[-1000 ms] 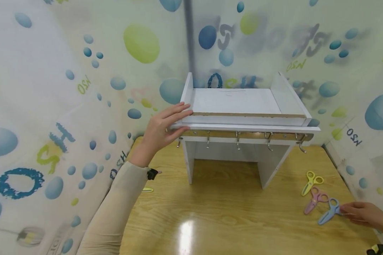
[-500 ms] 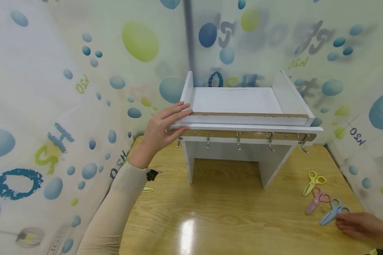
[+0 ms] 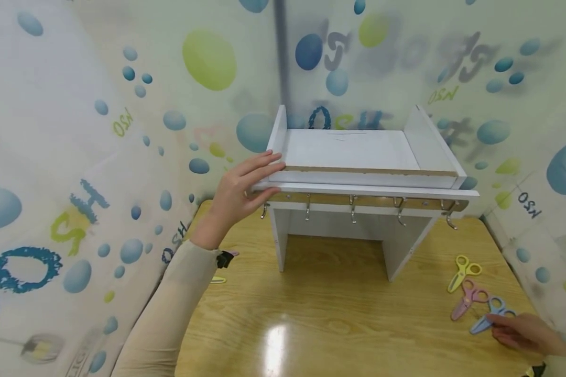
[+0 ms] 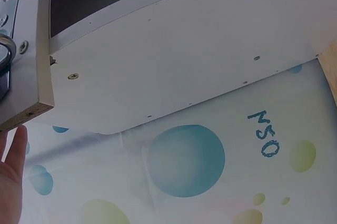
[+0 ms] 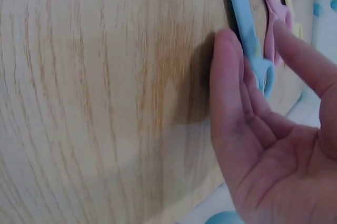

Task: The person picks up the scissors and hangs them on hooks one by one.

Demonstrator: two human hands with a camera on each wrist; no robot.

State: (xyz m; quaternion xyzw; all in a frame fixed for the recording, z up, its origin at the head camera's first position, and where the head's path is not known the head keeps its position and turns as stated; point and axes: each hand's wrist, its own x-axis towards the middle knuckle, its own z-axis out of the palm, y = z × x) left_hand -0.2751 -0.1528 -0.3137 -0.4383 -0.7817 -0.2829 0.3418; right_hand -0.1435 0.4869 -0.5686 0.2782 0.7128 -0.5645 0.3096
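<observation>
Where the right hand (image 3: 525,331) reaches down, blue scissors (image 5: 245,19) lie — at its fingertips (image 5: 226,40).

R hand (image 3: 528,332) has shifted: 1 s ago its fingertips were at the blue scissors' (image 3: 481,325) R-side handle loop (image 3: 513,312), hiding most of it; by 0.5 s ago they'd dropped a bit nearer the person & the loop showed. Now the hand's farther L, fingertips at the scissors' mid-part, approx. where blade meets handles. More of the R cuff (image 3: 563,366) shows, & the R wrist strap (image 3: 539,370) has moved L along the head view's bottom edge.
</observation>
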